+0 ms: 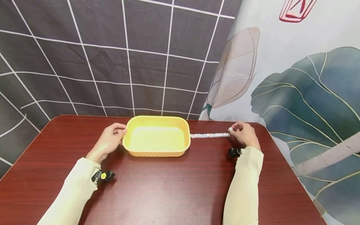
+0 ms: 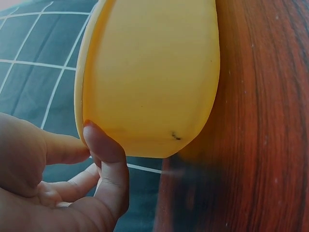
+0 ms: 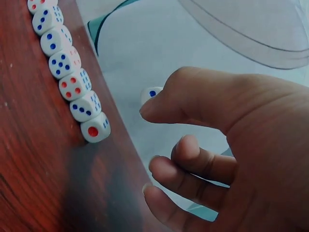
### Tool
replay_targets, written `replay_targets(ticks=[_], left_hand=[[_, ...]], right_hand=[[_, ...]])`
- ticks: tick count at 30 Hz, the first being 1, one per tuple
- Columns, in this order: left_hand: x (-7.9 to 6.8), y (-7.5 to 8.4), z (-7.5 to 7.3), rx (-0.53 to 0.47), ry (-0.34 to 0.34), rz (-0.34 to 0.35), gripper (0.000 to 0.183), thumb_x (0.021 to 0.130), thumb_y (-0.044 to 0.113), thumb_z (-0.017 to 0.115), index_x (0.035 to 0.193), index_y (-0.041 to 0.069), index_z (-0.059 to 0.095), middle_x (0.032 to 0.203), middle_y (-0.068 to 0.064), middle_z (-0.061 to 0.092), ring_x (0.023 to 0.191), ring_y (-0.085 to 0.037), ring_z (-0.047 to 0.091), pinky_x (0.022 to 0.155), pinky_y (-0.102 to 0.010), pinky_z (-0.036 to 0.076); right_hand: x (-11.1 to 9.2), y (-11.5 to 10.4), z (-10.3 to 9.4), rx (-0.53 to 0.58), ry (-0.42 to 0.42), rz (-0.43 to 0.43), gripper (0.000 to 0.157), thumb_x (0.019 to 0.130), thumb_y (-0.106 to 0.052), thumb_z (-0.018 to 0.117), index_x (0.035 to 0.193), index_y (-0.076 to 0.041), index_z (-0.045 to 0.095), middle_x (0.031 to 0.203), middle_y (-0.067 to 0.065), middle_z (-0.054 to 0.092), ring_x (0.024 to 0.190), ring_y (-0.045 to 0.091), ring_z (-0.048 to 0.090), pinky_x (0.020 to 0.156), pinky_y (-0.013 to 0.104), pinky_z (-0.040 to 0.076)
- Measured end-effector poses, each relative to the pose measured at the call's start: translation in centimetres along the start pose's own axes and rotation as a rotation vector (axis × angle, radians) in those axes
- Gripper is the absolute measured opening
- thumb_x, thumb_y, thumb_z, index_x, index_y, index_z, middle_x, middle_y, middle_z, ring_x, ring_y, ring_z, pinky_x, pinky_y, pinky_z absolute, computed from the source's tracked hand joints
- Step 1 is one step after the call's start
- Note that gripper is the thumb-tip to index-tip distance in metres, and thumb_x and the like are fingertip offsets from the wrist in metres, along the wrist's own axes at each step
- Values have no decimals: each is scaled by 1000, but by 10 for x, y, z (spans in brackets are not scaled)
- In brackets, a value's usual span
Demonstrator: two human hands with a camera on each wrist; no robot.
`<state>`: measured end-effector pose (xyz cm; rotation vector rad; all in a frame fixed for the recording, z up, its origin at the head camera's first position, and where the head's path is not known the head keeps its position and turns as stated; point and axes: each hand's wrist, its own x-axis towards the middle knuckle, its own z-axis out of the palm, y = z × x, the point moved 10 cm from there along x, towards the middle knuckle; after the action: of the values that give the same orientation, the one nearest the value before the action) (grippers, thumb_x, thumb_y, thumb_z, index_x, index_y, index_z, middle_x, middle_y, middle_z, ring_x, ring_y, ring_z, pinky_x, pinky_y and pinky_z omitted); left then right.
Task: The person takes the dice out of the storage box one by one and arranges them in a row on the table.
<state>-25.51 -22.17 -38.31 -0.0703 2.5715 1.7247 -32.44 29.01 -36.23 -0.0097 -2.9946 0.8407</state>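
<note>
A yellow plastic basin (image 1: 156, 154) stands on the table, and my left hand (image 1: 108, 140) pinches its left end. In the left wrist view the thumb and a finger (image 2: 110, 154) meet at the basin's rim. A straight row of white dice (image 1: 209, 135) runs from the basin's right side. My right hand (image 1: 245, 135) pinches a single white die (image 1: 230, 129) just beyond the row's right end. Seen from the right wrist, that die (image 3: 151, 92) is partly covered by the thumb, and it is apart from the end die (image 3: 95, 128), which shows one red pip.
The dark red wooden table (image 1: 152, 187) extends toward me in front of the basin. Behind it hangs a dark cloth with white grid lines (image 1: 109, 62). A leaf-patterned cloth (image 1: 303, 93) hangs at the right edge.
</note>
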Motion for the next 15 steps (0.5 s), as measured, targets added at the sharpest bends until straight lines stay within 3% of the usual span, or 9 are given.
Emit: replay_targets(ticks=[9,15], left_hand=[[-1,0,0,-2,4,-1,36,106,11,51,134,-11,50,101,-17,65,68,-4,60,64,-22,56],[-1,1,0,1,3,0,36,106,12,51,134,-11,50,102,-18,65,69,-4,60,64,-23,57]], right_hand=[[3,16,1,-9,14,73,20,92,-20,67,104,-3,68,88,14,61,86,32,54,71,36,41],[3,28,8,5,-23,155,18,93,-17,66,105,-3,67,99,20,63,94,36,55,79,45,45]])
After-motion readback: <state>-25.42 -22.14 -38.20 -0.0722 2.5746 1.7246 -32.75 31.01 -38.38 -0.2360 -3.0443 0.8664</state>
